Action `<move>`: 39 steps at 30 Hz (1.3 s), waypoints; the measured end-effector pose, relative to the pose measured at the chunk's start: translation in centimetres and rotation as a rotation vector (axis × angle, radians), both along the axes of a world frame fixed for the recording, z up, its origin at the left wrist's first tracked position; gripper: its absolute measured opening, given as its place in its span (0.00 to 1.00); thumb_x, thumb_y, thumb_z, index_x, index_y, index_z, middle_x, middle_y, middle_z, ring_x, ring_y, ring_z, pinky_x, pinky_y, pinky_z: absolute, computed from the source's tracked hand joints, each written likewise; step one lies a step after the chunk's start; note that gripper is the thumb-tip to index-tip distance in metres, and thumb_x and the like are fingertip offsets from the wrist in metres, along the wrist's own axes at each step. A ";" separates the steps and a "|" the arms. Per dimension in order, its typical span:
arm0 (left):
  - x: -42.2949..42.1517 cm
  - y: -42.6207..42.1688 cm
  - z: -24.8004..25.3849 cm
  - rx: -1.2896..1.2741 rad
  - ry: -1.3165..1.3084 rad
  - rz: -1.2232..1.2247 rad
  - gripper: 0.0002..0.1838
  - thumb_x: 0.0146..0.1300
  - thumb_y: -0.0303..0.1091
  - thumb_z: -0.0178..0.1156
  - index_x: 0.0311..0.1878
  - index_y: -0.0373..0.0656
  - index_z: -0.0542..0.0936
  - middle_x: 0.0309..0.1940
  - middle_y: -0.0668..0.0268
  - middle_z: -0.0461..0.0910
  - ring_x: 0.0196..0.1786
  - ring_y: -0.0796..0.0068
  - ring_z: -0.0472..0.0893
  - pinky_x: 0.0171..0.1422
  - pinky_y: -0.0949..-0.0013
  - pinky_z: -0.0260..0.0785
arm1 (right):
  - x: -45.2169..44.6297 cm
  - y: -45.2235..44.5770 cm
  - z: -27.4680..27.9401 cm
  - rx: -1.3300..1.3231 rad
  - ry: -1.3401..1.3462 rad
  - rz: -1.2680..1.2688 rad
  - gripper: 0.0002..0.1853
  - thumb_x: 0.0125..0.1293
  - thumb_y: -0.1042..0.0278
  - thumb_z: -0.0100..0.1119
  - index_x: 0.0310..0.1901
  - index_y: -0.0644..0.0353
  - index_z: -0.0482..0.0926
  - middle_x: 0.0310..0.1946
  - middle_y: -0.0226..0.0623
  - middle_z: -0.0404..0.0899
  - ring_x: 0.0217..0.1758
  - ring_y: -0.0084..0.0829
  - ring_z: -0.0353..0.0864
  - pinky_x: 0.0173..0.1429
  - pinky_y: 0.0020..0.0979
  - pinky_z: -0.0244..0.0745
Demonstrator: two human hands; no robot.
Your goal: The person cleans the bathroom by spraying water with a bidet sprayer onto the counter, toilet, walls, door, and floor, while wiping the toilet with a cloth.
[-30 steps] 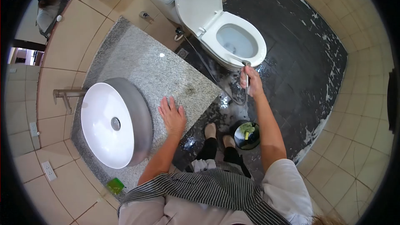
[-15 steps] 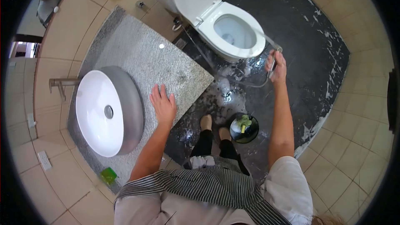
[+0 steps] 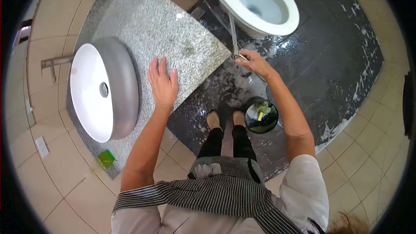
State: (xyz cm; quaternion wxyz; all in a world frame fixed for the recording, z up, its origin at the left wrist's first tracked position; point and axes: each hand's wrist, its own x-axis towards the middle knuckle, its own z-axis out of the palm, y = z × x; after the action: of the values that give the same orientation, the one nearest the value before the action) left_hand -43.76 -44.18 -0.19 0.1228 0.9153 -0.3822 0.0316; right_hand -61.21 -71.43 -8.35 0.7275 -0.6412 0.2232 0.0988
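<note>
Your left hand (image 3: 163,84) lay with spread fingers on the granite surface (image 3: 143,21), beside the vessel sink (image 3: 119,91). Your right hand (image 3: 256,64) held the sprayer (image 3: 236,55) above the wet, dark floor (image 3: 323,71), near the toilet (image 3: 264,6).

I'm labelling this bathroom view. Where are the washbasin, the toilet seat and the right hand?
Washbasin (image 3: 125,89): head view, on its grey outer wall.
Toilet seat (image 3: 293,15): head view, right side of the ring.
Right hand (image 3: 256,64): head view, middle of the hand.
</note>
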 end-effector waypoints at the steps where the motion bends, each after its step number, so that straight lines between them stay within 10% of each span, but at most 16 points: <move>1: 0.0 0.0 0.0 -0.002 0.004 0.001 0.26 0.65 0.39 0.50 0.63 0.37 0.63 0.65 0.46 0.57 0.68 0.49 0.56 0.73 0.51 0.43 | 0.4 0.4 -1.0 0.012 0.006 0.021 0.17 0.60 0.53 0.62 0.35 0.60 0.75 0.19 0.27 0.68 0.20 0.20 0.65 0.24 0.25 0.58; 3: 0.2 0.1 -0.2 -0.027 0.012 0.005 0.25 0.66 0.41 0.49 0.63 0.39 0.64 0.65 0.47 0.57 0.68 0.49 0.56 0.73 0.53 0.44 | 1.5 0.8 -2.7 -0.386 -0.102 0.054 0.21 0.58 0.52 0.63 0.38 0.64 0.75 0.24 0.35 0.73 0.29 0.29 0.71 0.34 0.33 0.64; 15: 0.5 0.4 -0.5 -0.057 0.008 0.027 0.26 0.64 0.44 0.51 0.62 0.42 0.65 0.64 0.51 0.59 0.68 0.50 0.57 0.73 0.48 0.44 | 7.5 -1.4 -12.9 -0.627 -0.194 0.165 0.20 0.61 0.59 0.57 0.50 0.62 0.76 0.44 0.50 0.79 0.48 0.51 0.76 0.52 0.41 0.69; 23: 0.6 0.4 -0.5 -0.062 -0.002 0.023 0.27 0.63 0.45 0.51 0.62 0.42 0.65 0.64 0.51 0.59 0.68 0.50 0.57 0.73 0.48 0.43 | -4.1 -1.2 -11.0 -0.483 0.368 0.093 0.21 0.59 0.55 0.62 0.48 0.61 0.78 0.38 0.45 0.80 0.41 0.36 0.77 0.49 0.35 0.69; 39: 0.4 2.2 -3.4 -0.319 -0.012 0.079 0.30 0.59 0.48 0.55 0.61 0.40 0.69 0.65 0.47 0.60 0.71 0.52 0.55 0.74 0.49 0.43 | -8.8 11.8 -7.4 -0.495 0.255 0.340 0.19 0.61 0.59 0.60 0.48 0.65 0.75 0.37 0.44 0.80 0.40 0.33 0.77 0.50 0.32 0.69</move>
State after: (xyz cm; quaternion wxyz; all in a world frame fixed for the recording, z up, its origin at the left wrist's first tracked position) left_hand -43.35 -42.02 -3.64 0.2631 0.8984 -0.3366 0.1020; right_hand -70.02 -59.58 -15.70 0.4889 -0.8091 0.2195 0.2412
